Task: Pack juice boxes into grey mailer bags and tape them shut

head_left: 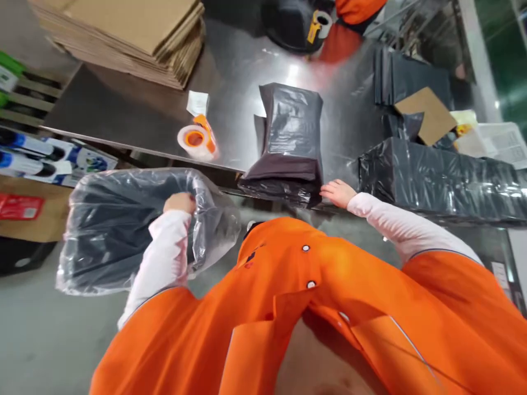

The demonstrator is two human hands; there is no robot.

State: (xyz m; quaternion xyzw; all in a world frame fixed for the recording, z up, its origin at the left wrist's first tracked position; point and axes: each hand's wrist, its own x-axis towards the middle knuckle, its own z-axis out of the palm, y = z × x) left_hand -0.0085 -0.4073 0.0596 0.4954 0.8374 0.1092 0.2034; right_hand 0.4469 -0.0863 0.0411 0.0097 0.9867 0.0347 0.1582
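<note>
A package in dark plastic lies on the metal table, its loose end hanging over the front edge. Beside that end is my right hand, fingers stretched out and their tips at the plastic's corner. My left hand is closed at the rim of a large clear plastic bag below the table's edge. Dark sheet-like material fills much of this bag. The left fingertips are partly hidden. A tape dispenser with a clear roll lies left of the package, near a white paper slip.
Flattened cardboard is stacked at the back left. On the right stand a long black-wrapped block, a brown card piece and dark packs. Another tape dispenser sits at the back, near a person's orange garment.
</note>
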